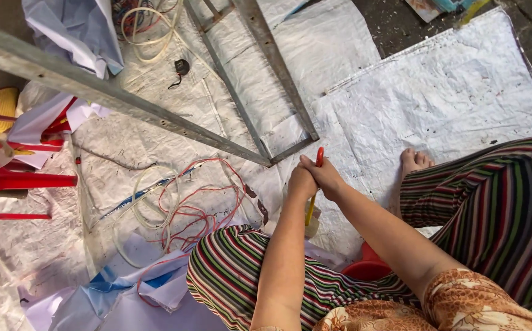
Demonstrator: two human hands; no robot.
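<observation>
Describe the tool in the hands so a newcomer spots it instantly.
Start at the grey metal frame lying across the white sheeting. Just below its lower corner, the left hand and right hand meet around a thin tool, the only red-and-yellow stick there.

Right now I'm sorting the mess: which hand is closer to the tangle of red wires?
Left. The left hand sits just right of the red wires; the right hand is pressed against its far side, gripping the orange tool.

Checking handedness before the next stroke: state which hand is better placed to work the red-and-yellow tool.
Probably the right hand: it grips the tool near its red top, while the left hand sits beside it, lower.
</observation>
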